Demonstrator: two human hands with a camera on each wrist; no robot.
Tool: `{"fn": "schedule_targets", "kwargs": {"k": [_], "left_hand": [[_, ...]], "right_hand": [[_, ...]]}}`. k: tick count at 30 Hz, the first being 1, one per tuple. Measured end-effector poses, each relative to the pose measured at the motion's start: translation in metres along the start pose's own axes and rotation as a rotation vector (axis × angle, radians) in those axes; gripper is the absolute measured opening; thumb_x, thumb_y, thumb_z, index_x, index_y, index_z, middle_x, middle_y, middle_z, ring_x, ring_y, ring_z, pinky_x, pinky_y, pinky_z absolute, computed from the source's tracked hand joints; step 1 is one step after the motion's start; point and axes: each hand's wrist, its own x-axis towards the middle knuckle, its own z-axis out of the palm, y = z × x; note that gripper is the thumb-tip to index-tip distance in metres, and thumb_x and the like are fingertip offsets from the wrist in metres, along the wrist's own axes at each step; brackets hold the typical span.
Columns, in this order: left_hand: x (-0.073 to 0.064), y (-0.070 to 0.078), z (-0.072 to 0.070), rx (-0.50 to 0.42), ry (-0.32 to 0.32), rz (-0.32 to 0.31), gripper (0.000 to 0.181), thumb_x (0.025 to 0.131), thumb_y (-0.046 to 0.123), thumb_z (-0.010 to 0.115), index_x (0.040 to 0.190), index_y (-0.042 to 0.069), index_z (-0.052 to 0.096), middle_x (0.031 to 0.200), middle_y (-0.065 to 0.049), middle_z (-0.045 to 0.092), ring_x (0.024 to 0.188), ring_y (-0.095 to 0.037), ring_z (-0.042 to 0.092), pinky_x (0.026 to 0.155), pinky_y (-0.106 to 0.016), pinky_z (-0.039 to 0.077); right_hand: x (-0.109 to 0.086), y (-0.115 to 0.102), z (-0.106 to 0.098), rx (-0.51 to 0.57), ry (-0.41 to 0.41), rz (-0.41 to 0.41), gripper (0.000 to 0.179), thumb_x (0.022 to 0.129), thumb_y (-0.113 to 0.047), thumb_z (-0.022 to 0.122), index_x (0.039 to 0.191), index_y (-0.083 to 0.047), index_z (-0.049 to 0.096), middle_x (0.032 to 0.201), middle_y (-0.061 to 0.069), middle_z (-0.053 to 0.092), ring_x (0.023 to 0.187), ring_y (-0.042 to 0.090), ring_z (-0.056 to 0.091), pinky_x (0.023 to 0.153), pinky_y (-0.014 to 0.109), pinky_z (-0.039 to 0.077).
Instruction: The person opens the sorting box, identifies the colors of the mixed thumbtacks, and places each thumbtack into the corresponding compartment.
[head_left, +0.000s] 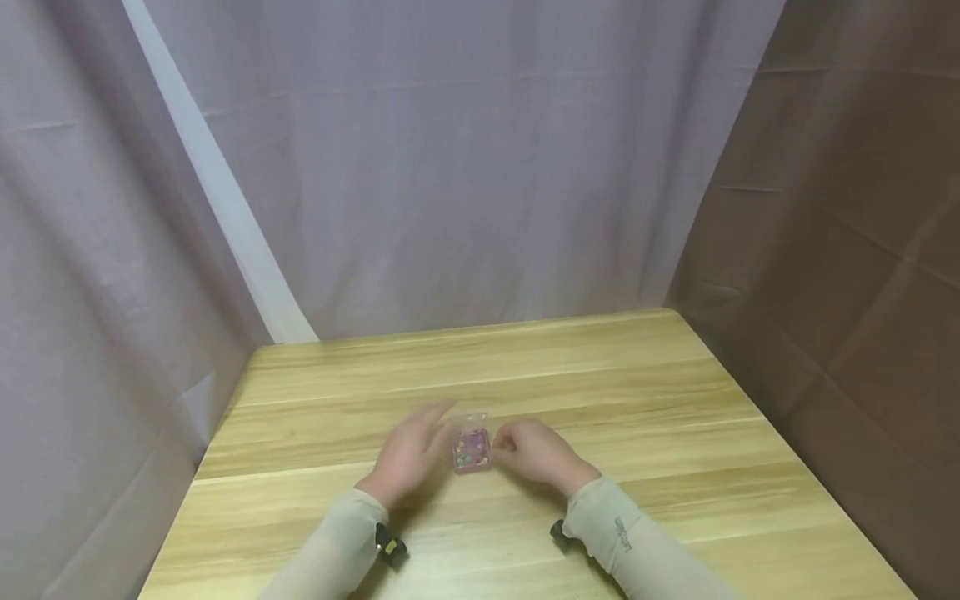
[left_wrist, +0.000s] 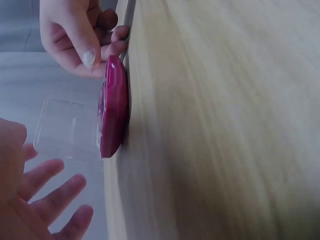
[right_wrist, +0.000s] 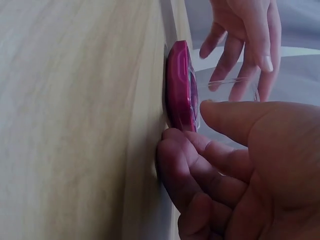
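Note:
A small pink case with colourful little pieces inside lies on the table, its magenta side wall plain in the left wrist view. Its clear lid stands raised at the far edge. On the right, my right hand has curled fingers at the case's near side, with the thumb over its edge; they hold the case there. My left hand is at the left of the case and lid, fingers spread and nothing in its grasp.
The wood-grain table extends around the case. Grey curtains hang behind and at the left, and a brown one at the right. Each wrist wears a dark strap device.

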Motion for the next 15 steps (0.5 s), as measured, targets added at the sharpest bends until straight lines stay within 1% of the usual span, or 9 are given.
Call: {"fn": "schedule_targets", "kwargs": {"k": [4,6,11,15], "left_hand": [[0.003,0.002,0.005,0.014,-0.020,0.031,0.046,0.119,0.034,0.049,0.162,0.017,0.054,0.163,-0.008,0.055,0.151,-0.030,0.051,0.125,-0.055,0.038],[0.004,0.003,0.005,0.023,-0.027,0.034,0.043,0.119,0.032,0.048,0.159,0.018,0.057,0.162,-0.006,0.058,0.150,-0.029,0.053,0.124,-0.053,0.039],[0.003,0.002,0.005,0.002,-0.026,0.024,0.038,0.117,0.026,0.053,0.153,0.021,0.065,0.155,0.000,0.064,0.144,-0.026,0.060,0.121,-0.052,0.044],[0.003,0.002,0.003,-0.018,-0.026,0.037,0.036,0.116,0.020,0.056,0.150,0.021,0.068,0.151,0.001,0.067,0.140,-0.025,0.062,0.120,-0.050,0.046]], "right_hand": [[0.002,-0.001,0.002,0.016,0.000,0.021,0.013,0.103,-0.028,0.078,0.094,-0.019,0.076,0.085,-0.010,0.071,0.075,0.010,0.064,0.079,0.041,0.060],[0.002,-0.001,0.004,0.037,-0.002,0.030,0.014,0.102,-0.028,0.078,0.093,-0.018,0.076,0.084,-0.009,0.071,0.073,0.011,0.064,0.077,0.040,0.060],[0.004,-0.001,0.009,0.069,-0.007,0.032,0.012,0.102,-0.022,0.078,0.092,-0.015,0.078,0.081,-0.008,0.071,0.068,0.013,0.064,0.070,0.035,0.058],[0.004,0.000,0.011,0.087,-0.008,0.032,0.012,0.102,-0.020,0.077,0.092,-0.014,0.078,0.078,-0.008,0.070,0.066,0.013,0.064,0.065,0.032,0.058]]}}
